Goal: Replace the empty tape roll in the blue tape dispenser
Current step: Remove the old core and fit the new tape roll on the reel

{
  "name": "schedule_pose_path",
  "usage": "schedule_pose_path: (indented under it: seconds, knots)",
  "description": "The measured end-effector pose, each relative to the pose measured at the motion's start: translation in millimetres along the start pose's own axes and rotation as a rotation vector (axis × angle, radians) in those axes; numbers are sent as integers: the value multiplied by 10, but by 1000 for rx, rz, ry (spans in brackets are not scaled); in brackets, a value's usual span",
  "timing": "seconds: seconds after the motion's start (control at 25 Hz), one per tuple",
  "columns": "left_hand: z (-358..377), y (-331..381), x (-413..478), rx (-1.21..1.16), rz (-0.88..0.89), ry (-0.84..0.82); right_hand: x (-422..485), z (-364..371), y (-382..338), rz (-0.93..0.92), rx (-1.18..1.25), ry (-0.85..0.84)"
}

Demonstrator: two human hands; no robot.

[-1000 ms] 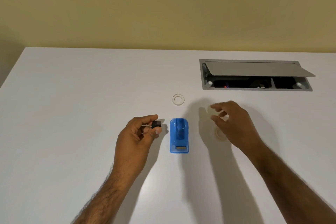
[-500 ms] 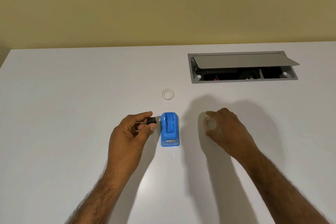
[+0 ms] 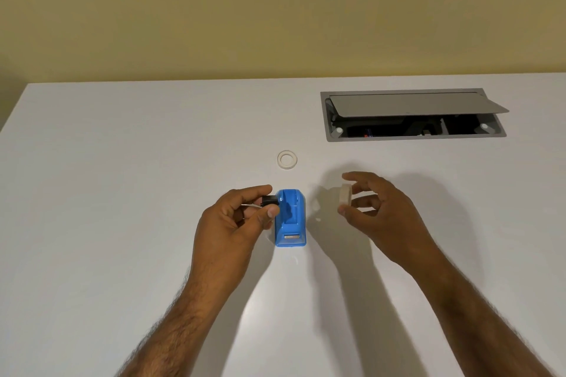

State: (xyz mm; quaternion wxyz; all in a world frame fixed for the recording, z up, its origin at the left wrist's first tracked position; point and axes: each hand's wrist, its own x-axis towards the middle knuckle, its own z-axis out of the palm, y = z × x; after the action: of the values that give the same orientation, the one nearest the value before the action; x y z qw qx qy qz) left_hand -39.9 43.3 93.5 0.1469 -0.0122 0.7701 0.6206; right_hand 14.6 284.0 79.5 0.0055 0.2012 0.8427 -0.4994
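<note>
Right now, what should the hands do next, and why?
Probably bring the two hands together and slip the black spindle, pinched in the left hand, through the new tape roll held by the right hand. The blue dispenser looks empty, and the used ring lies aside.

Even overhead light, soft forearm shadows

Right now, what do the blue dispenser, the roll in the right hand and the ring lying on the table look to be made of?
Blue dispenser: glossy moulded plastic, judging by its sheen; small metallic strip at the near end. Roll in the right hand: pale, matte, probably wound tape. Ring on the table: thin, whitish, probably plastic or card; too small to tell.
</note>
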Motion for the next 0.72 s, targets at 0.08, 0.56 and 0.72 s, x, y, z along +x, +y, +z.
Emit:
schedule_pose_path:
  seconds: [0.08,0.56,0.72]
  knots:
    - [8,29,10,-14,-4,-11,-31,-1,-144,0,132,-51]
    - [28,130,42,-53,-3,-77,-47,144,-524,-44,280,-215]
    - [35,158,43,-58,9,-88,-73,160,-556,-77,305,-270]
